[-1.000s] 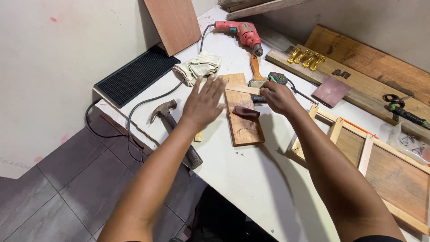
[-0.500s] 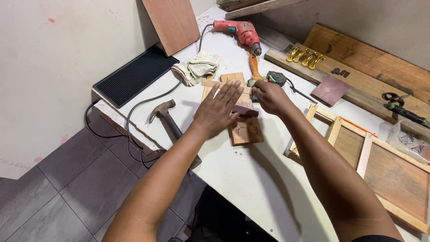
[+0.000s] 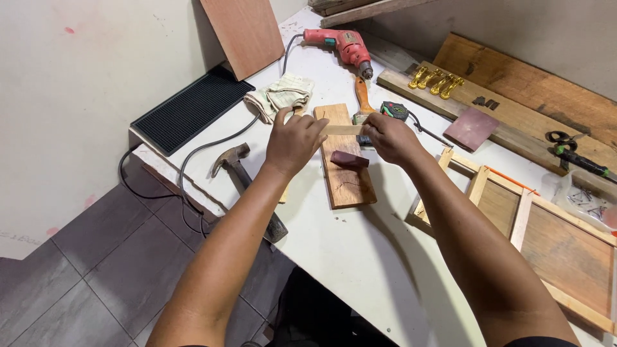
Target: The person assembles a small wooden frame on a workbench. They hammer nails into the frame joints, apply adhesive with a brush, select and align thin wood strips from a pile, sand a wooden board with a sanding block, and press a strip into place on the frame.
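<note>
Both of my hands hold a thin pale wooden strip point(image 3: 342, 130) level above the white table point(image 3: 360, 250). My left hand point(image 3: 294, 141) grips its left end and my right hand point(image 3: 391, 137) grips its right end. Under the strip lies a brown wooden board point(image 3: 347, 180) with a small folded dark red piece of sandpaper point(image 3: 349, 159) resting on it.
A hammer point(image 3: 247, 186) lies left of the board. Behind are a folded cloth point(image 3: 281, 94), a red electric drill point(image 3: 344, 44) with a grey cord, a wooden-handled tool point(image 3: 363, 96), a tape measure point(image 3: 393, 110) and a black ribbed mat point(image 3: 186, 109). A wooden frame point(image 3: 533, 238) sits at the right.
My left hand came down from open above the board and closed on the strip's left end. Both hands now hold the strip, which has shifted a little away from me.
</note>
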